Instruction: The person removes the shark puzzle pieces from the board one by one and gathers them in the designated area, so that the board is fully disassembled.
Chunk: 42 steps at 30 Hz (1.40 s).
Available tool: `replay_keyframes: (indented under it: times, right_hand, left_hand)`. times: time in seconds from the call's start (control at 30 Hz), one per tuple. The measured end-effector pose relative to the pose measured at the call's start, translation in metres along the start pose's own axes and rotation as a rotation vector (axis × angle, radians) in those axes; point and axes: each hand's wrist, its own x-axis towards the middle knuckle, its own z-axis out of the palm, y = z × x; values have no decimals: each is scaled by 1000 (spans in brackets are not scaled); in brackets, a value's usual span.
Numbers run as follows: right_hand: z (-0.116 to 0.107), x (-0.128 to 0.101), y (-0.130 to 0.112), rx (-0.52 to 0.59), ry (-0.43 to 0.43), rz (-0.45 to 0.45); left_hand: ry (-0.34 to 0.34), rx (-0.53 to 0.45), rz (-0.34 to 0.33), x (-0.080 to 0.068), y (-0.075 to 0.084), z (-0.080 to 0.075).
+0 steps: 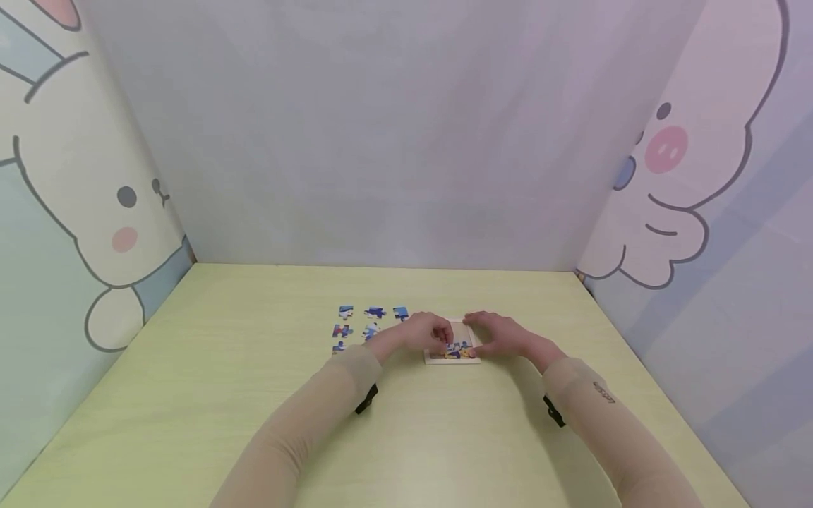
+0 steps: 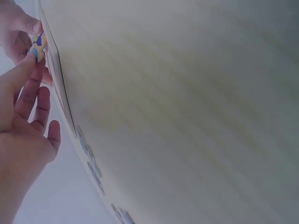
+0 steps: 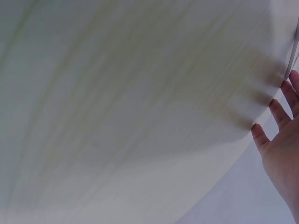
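My left hand [image 1: 427, 331] is over the left side of a small puzzle tray [image 1: 452, 362] with a pale rim. Between its thumb and fingertips it pinches a jigsaw piece [image 2: 37, 46] coloured blue and yellow, seen best in the left wrist view. Several colourful pieces [image 1: 459, 350] lie in the tray's near part, while bare tan board shows behind them. Spread along the tray's right side, my right hand [image 1: 500, 333] touches the rim with thumb and fingers. In the right wrist view, the fingertips [image 3: 258, 128] of that hand rest at the tabletop beside the tray's edge.
Left of the tray, several loose jigsaw pieces [image 1: 375, 312] lie in rough rows on the pale yellow table [image 1: 267, 381]. A grey curtain [image 1: 381, 141] hangs behind the table, and panels printed with cartoon animals stand along both sides.
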Motion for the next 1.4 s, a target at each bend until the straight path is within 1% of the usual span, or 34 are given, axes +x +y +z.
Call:
replay_keyframes:
  times: [0.13,0.23,0.33,0.47,0.63,0.77,0.93,1.03,1.17,1.4]
  right_hand:
    - [1,0,1,2,-6,2]
    - [1,0,1,-4,-5,-3]
    - [1,1,3,-9,2,-7]
    - [2,2,4,-15,5,-9]
    - [3,4,5,-20,-5,-2]
    - [3,4,8,-22,-4,0]
    - [3,3,8,-18,-1,-4]
    - [2,3,7,-10,-2,-3]
    - [2,3,6,-8,-4,-3]
    - [3,4,7,-28,-1,-5]
  left_hand:
    - [8,1,-4,-1,3,1]
    - [26,-5,-12,-2,5,0]
    - [42,-11,-15,-3,5,-2]
    - [46,-14,-4,-6,4,-6]
    - [57,-4,17,-15,6,-13]
    - [69,5,47,-21,9,-17]
    - [74,-2,73,-27,10,-22]
    - [80,3,74,-31,12,-24]
    - [97,37,70,-39,11,-27]
    - [133,71,66,-57,7,-34]
